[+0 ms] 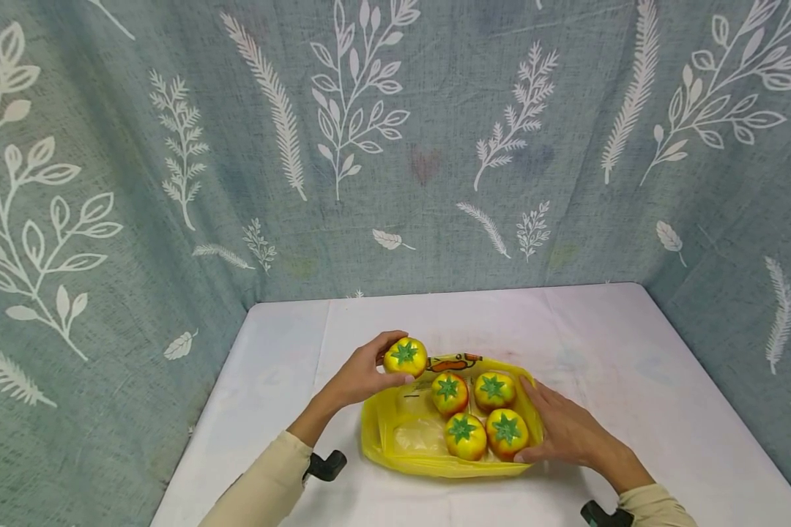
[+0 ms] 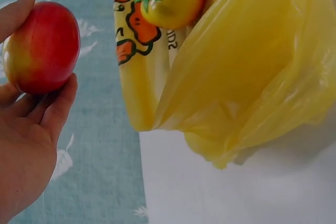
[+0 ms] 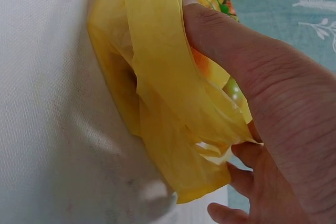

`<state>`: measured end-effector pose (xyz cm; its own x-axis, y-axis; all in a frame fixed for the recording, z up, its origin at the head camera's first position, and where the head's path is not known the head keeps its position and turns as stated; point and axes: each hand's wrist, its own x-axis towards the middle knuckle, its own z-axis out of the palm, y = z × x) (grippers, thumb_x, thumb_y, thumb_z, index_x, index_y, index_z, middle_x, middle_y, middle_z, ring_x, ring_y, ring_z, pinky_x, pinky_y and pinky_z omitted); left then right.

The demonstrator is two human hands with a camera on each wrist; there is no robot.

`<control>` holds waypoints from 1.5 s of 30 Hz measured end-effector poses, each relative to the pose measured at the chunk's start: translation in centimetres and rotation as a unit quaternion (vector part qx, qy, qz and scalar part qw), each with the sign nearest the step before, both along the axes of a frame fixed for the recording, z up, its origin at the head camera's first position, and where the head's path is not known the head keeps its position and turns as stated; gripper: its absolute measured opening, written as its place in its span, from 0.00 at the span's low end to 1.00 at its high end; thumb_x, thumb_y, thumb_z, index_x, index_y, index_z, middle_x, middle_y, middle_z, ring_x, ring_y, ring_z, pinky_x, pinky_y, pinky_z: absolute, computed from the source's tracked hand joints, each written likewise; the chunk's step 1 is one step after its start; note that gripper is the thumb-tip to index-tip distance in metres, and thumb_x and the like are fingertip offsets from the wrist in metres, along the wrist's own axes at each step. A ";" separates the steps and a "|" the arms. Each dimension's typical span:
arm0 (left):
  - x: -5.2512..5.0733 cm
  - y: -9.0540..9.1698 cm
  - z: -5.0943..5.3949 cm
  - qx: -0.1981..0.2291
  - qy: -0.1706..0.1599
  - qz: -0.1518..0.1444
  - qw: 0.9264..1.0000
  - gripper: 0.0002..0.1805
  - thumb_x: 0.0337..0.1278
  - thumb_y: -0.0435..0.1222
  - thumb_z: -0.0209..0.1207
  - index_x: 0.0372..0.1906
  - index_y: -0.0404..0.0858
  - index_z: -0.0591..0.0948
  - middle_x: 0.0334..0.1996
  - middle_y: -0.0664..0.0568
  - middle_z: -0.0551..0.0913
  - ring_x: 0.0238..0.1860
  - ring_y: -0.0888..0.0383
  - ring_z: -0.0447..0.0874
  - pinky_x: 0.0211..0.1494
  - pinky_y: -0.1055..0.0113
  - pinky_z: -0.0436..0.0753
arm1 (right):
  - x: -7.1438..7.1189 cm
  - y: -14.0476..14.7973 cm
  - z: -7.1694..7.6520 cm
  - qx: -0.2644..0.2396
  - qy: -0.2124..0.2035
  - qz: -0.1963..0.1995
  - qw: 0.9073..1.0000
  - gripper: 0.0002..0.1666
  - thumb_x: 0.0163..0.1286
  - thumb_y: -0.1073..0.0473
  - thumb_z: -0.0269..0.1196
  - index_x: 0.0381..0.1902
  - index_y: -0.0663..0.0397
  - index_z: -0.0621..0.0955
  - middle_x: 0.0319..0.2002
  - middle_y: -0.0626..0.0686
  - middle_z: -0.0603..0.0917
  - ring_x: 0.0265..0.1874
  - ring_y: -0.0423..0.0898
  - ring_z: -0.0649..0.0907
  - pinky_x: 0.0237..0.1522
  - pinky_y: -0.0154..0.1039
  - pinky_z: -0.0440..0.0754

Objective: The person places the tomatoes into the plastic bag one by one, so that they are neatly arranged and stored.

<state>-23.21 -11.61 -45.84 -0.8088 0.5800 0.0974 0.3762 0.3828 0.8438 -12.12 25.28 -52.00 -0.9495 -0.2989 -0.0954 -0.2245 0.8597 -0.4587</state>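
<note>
My left hand (image 1: 361, 375) holds a yellow-and-red tomato (image 1: 405, 356) with a green star-shaped top, above the left back rim of a yellow plastic bag (image 1: 395, 462). In the left wrist view this tomato (image 2: 50, 48) shows its red underside between thumb and fingers. The bag lies with its mouth spread, and several similar tomatoes (image 1: 465, 437) sit in its right half. At the bag's right side my right hand (image 1: 570, 428) grips the rim. The right wrist view shows the thumb (image 3: 218, 35) over the bag's edge and the fingers on the outer side.
A white-covered table (image 1: 290, 344) carries the bag. Behind it and along both sides hangs a grey-green curtain (image 1: 428, 249) with white leaf prints. Black wrist mounts (image 1: 326, 465) sit on both forearms.
</note>
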 end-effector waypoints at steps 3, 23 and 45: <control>0.1 0.0 0.0 -0.017 0.003 -0.008 1.000 0.39 0.57 0.40 0.72 0.72 0.39 0.68 0.66 0.47 0.74 0.57 0.54 0.78 0.63 0.56 0.78 | 0.0 0.0 0.0 0.000 0.001 0.001 1.000 0.79 0.44 0.23 0.74 0.78 0.66 0.55 0.73 0.74 0.61 0.68 0.72 0.68 0.64 0.69 0.69; 1.4 0.5 -2.4 -0.142 -0.020 -0.050 0.988 0.40 0.56 0.50 0.72 0.70 0.41 0.70 0.59 0.50 0.79 0.55 0.55 0.79 0.60 0.57 0.80 | 0.1 0.0 -0.1 0.002 0.003 0.001 1.000 0.79 0.44 0.23 0.73 0.79 0.66 0.55 0.73 0.73 0.60 0.68 0.71 0.68 0.64 0.68 0.69; 2.2 0.9 -3.8 -0.213 -0.001 -0.068 0.975 0.40 0.52 0.44 0.74 0.68 0.37 0.71 0.60 0.49 0.77 0.57 0.55 0.77 0.62 0.57 0.78 | 0.0 -0.1 0.0 0.000 0.000 -0.001 1.000 0.79 0.44 0.23 0.74 0.79 0.65 0.55 0.74 0.71 0.60 0.69 0.70 0.67 0.64 0.68 0.69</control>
